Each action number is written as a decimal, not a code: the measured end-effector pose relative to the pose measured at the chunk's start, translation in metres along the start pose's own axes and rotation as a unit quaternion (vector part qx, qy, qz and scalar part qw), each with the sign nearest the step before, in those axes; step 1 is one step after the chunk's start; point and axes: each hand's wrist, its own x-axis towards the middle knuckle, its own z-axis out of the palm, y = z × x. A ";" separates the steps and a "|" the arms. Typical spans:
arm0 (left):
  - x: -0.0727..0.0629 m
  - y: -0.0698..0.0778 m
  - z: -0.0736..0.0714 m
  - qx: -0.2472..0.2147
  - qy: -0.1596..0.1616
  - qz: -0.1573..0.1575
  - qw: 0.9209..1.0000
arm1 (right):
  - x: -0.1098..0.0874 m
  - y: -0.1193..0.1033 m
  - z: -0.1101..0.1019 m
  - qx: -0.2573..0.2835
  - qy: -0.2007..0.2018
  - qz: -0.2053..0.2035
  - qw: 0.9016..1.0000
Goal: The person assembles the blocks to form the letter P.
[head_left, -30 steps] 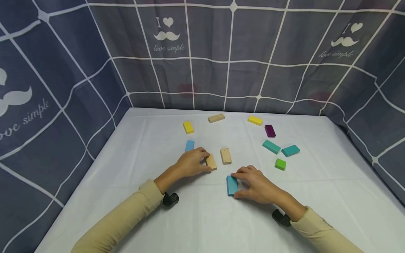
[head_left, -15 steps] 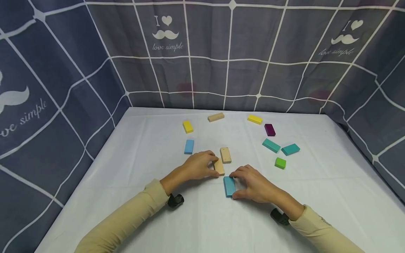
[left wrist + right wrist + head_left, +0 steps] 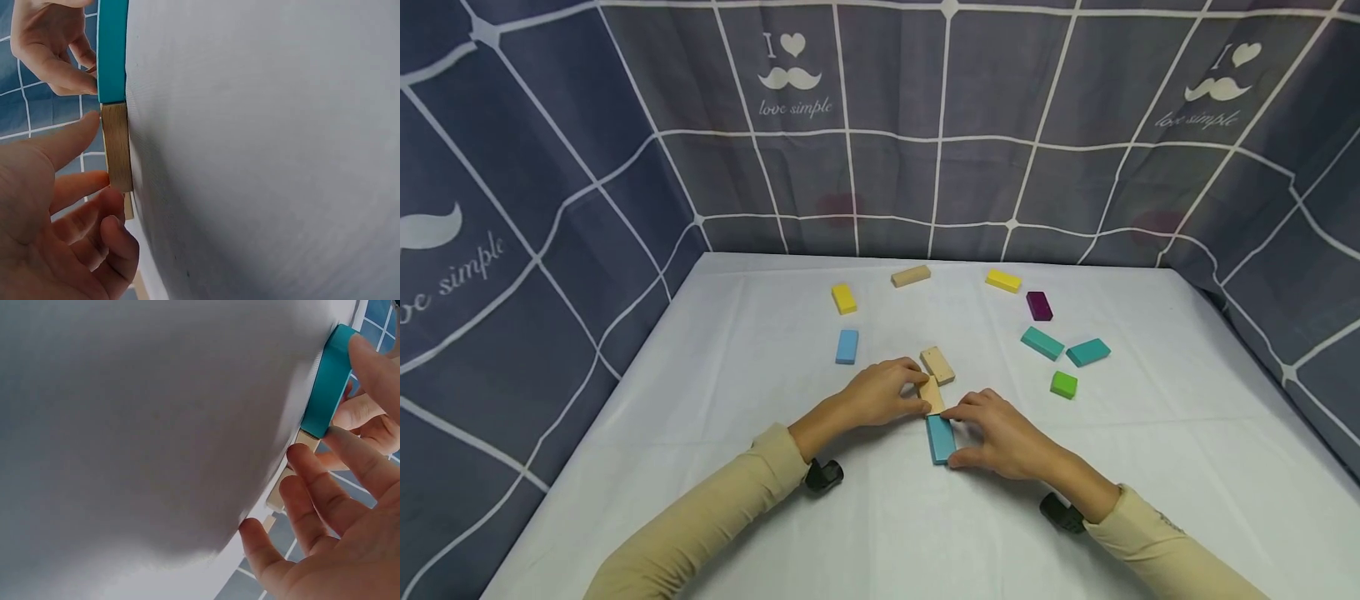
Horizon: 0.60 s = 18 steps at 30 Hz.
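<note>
My left hand [image 3: 883, 392] pinches a plain wooden block [image 3: 929, 395] between thumb and index finger at its two ends. My right hand [image 3: 1003, 437] holds a turquoise block [image 3: 940, 439] the same way, thumb at the near end and index finger at the far end. Both blocks lie flat on the white cloth, end to end. In the left wrist view the wooden block [image 3: 117, 147] meets the end of the turquoise block [image 3: 112, 56]. A second wooden block [image 3: 937, 365] lies slanted against the far end of the first. The right wrist view shows the turquoise block [image 3: 328, 384] between thumb and index finger.
Beyond the hands lie a blue block [image 3: 847, 347], a yellow block [image 3: 844, 298], a wooden block [image 3: 911, 276] and another yellow block [image 3: 1003, 281]. To the right are a purple block [image 3: 1039, 306], two teal blocks [image 3: 1042, 342] and a green block [image 3: 1063, 384]. A checked curtain [image 3: 880, 183] encloses the table.
My left hand has slid the wooden block right and nearer to me, up to the turquoise block's end. The second wooden block has turned askew. My right hand has shifted the turquoise block slightly left.
</note>
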 end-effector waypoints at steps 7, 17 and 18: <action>0.001 0.001 -0.001 -0.020 0.000 -0.002 1.000 | 0.000 -0.001 0.001 0.002 0.007 -0.002 1.000; 0.002 0.001 0.000 -0.039 -0.001 0.011 0.999 | 0.001 -0.004 0.003 -0.003 0.006 0.019 1.000; 0.003 0.000 0.000 -0.040 0.000 0.012 0.999 | 0.002 -0.004 0.003 -0.004 0.005 0.020 1.000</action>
